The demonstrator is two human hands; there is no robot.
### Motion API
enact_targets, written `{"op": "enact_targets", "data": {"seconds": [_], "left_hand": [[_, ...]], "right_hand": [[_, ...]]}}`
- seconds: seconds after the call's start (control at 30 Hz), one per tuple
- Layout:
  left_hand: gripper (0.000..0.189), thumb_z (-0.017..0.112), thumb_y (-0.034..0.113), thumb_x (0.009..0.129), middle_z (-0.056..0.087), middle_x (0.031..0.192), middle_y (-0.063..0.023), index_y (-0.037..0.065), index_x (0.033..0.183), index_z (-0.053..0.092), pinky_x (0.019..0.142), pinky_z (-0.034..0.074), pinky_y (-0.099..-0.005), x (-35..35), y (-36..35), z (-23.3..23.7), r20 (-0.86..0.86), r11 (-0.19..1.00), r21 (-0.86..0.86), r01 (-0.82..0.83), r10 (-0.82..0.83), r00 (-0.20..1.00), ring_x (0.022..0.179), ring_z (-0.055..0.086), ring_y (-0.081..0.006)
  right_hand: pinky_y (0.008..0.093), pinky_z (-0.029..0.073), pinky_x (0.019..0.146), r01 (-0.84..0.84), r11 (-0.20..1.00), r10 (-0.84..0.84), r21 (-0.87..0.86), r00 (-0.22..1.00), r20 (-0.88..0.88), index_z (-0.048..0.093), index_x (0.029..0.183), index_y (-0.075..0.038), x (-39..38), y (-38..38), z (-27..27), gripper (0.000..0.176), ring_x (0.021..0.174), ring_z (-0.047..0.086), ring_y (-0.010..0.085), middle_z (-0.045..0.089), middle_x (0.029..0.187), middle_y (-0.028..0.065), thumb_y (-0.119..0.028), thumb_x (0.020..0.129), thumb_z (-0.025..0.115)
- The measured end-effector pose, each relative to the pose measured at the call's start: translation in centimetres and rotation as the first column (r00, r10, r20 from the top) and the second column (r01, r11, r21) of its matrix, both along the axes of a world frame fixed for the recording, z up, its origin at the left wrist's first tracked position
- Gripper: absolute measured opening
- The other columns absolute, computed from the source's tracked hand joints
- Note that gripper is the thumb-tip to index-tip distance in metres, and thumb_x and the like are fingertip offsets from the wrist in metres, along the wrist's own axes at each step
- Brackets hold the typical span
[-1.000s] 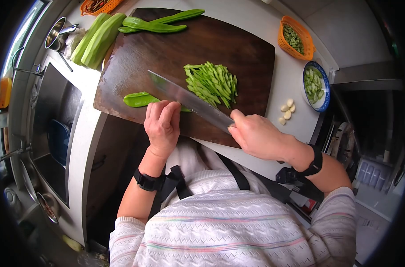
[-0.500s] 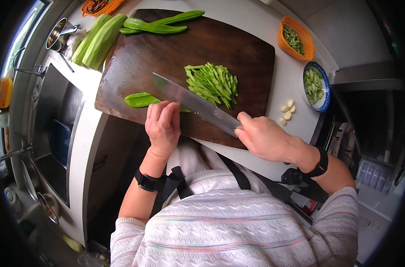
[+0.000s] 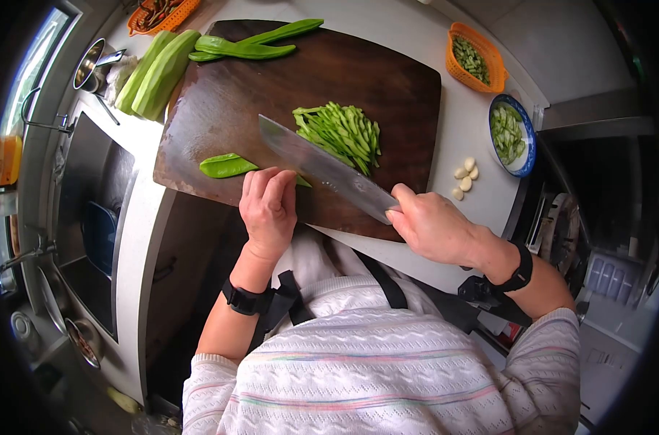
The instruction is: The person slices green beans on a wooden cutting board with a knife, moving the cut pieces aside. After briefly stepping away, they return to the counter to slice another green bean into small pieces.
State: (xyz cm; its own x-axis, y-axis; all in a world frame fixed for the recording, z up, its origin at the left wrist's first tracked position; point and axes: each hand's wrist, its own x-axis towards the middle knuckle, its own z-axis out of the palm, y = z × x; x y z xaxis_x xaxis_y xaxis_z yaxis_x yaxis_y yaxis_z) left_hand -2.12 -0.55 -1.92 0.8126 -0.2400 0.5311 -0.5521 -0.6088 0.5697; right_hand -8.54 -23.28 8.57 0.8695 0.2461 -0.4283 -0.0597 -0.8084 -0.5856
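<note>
My right hand (image 3: 438, 226) grips the handle of a broad kitchen knife (image 3: 328, 170), its blade pointing to the upper left. My left hand (image 3: 269, 206), fingers curled, holds a flat green bean pod (image 3: 228, 166) down near the front edge of the dark wooden cutting board (image 3: 387, 87). The pod's cut end peeks out right of my fingertips, a little apart from the blade. Beyond the blade lies a pile of sliced green bean strips (image 3: 340, 136). Several whole flat pods (image 3: 253, 51) rest at the board's far left corner.
Peeled ridged gourds (image 3: 159, 76) lie left of the board, with a sink (image 3: 90, 210) nearer me. Rightward are several garlic cloves (image 3: 465, 175), a blue-rimmed bowl (image 3: 530, 156) of pale green slices, and an orange basket (image 3: 500, 64) of chopped greens. Another orange basket (image 3: 163, 23) stands far left.
The knife has shifted slightly right, away from my left fingers, showing more of the pod's cut end. My left hand keeps its hold on the pod. The whole view has shifted a little.
</note>
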Motion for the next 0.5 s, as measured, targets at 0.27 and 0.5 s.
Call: {"op": "enact_targets", "data": {"seconds": [0.27, 0.5], "left_hand": [[0.020, 0.068, -0.005, 0.070, 0.059, 0.084, -0.0078, 0.006, 0.085, 0.062, 0.065, 0.047, -0.0352, 0.1, 0.0, -0.2, 0.026, 0.999, -0.031, 0.017, -0.016, 1.000, 0.076, 0.056, -0.0271], [0.019, 0.068, -0.005, 0.071, 0.059, 0.084, -0.0079, 0.005, 0.086, 0.062, 0.064, 0.047, -0.0348, 0.2, 0.2, -0.4, 0.051, 1.000, -0.016, 0.020, -0.019, 0.998, 0.075, 0.056, -0.0270]], "right_hand": [[0.0477, 0.043, 0.053, 0.014, 0.998, -0.015, 0.067, 1.000, 0.016, 0.040, 0.088, 0.002, -0.5, 0.3, -0.6, 0.020, 0.063, 0.057, 0.0439, 0.055, 0.062, 0.0227, -0.014, 0.093, 0.051], [0.0478, 0.043, 0.054, 0.024, 0.995, -0.030, 0.092, 0.998, 0.062, 0.040, 0.087, 0.002, 0.3, 1.5, -2.6, 0.021, 0.063, 0.057, 0.0442, 0.055, 0.063, 0.0236, -0.014, 0.093, 0.051]]}}
